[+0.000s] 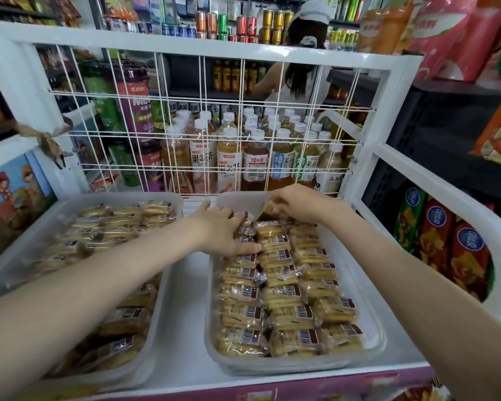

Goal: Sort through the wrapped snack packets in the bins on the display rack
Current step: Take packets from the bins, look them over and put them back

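Wrapped snack packets with brown barcode labels fill the right bin in tight rows. The left hand lies flat, fingers spread, on the far-left packets. The right hand pinches one packet at the bin's far edge. A bare strip of white surface separates it from the left bin. Behind the wire grid, bottles read 果之茶.

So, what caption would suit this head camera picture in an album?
Left hand presses wrapped snack packets in the right bin; right hand pinches a packet at its far end.
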